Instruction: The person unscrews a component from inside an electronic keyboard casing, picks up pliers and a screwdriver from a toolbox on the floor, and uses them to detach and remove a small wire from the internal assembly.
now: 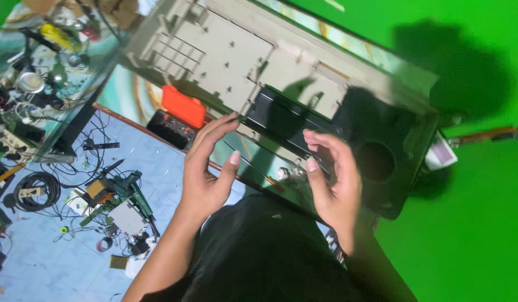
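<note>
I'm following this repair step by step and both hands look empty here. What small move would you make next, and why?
Probably bring both hands down onto the near edge of the grey chassis. The left hand and right hand hover open, palms facing each other, holding nothing, just above the black panel and the small metal fittings at its near edge. That edge is closest to the fingertips.

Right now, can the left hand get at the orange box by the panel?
Probably yes. The left hand is open and empty, the orange box lies just beyond its fingertips, and nothing sits between them.
</note>
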